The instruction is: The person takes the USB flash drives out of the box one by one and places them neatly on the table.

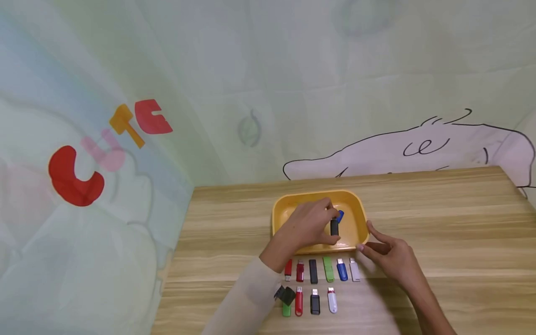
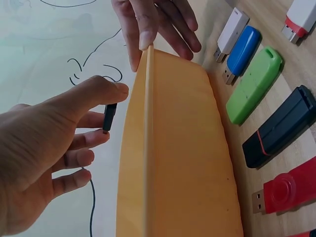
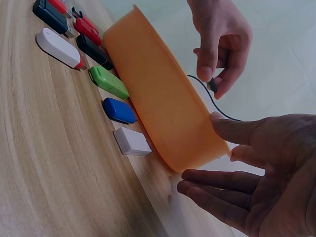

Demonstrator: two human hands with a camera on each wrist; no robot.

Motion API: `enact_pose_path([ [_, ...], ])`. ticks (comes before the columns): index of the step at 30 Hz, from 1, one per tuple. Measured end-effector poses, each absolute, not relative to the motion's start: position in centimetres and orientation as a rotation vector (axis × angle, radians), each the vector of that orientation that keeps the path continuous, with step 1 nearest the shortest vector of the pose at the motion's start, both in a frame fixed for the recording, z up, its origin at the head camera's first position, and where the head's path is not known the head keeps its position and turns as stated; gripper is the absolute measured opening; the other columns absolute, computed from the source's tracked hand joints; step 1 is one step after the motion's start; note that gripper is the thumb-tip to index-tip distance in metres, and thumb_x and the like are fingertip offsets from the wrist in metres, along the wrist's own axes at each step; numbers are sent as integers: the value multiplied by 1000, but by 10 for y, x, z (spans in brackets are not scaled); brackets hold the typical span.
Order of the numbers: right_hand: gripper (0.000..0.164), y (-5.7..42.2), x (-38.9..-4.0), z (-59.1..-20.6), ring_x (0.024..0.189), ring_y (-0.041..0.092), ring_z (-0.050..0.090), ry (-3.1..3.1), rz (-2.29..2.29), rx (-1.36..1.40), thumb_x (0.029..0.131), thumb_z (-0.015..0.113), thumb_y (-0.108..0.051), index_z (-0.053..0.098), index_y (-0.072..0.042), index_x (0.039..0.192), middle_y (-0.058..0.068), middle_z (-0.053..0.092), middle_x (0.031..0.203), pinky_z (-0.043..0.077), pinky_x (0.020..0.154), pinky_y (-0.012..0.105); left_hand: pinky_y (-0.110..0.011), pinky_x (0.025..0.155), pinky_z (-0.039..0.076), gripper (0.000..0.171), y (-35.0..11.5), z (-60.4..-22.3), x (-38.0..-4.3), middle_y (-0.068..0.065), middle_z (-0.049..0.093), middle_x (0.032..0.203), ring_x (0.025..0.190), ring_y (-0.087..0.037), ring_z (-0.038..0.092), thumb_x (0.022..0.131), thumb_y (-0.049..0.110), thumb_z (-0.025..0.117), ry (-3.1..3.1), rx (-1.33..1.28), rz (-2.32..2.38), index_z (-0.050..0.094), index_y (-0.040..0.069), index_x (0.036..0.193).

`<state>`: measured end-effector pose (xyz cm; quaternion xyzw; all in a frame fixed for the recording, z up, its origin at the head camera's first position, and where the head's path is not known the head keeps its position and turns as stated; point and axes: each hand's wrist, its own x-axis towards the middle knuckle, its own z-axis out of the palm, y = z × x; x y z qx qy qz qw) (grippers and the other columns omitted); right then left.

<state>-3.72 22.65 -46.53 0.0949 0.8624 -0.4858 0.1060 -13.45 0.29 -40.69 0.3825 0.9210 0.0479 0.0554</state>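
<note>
My left hand (image 1: 307, 224) is over the yellow plastic tray (image 1: 359, 204) and pinches a black USB flash drive (image 1: 334, 227) between thumb and fingers. In the left wrist view this black drive stands above the tray's rim. A blue USB flash drive (image 1: 341, 216) lies inside the tray, partly hidden behind the left fingers. At the tray's near right corner, my right hand (image 1: 393, 258) grips the rim with thumb and index finger. Its other fingers (image 3: 222, 197) extend beside the tray's outer wall.
Two rows of USB flash drives lie on the wooden table (image 1: 439, 223) before the tray, among them a green one (image 1: 328, 269), a white one (image 1: 354, 270) and a white-and-red one (image 1: 332, 300). My left forearm partly covers the nearer row. A printed cloth (image 1: 293, 93) hangs behind the table.
</note>
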Motion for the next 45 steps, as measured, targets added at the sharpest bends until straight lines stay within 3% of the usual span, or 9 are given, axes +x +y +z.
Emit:
enact_pose_path([
  [14,77,227,-36,-464,129,46,65,2566,-1436,261,96,79,-41,42,-18,160,22,75,122,52,104,63,-13,73,42,62,-7,-393,-110,6,63,118,88,-6,52,90,61,78,2774,1201,197,72,21,137],
  [20,77,226,-36,-462,127,46,66,2564,-1438,274,97,79,-40,41,-19,160,23,74,124,54,103,61,-12,71,41,61,-8,-390,-104,5,62,114,88,-6,52,89,62,78,2787,1254,179,73,21,134],
  [27,79,226,-38,-463,128,47,65,2548,-1441,263,96,79,-41,40,-19,161,23,74,124,55,101,60,-10,70,42,59,-13,-392,-94,5,66,123,87,-5,54,89,62,79,2780,1316,233,74,21,131],
  [45,79,225,-36,-465,131,46,64,2524,-1441,291,96,79,-43,39,-21,161,21,74,124,55,101,58,-10,66,37,56,-16,-405,-67,9,62,108,78,-1,48,85,67,79,2788,1487,261,78,22,120],
])
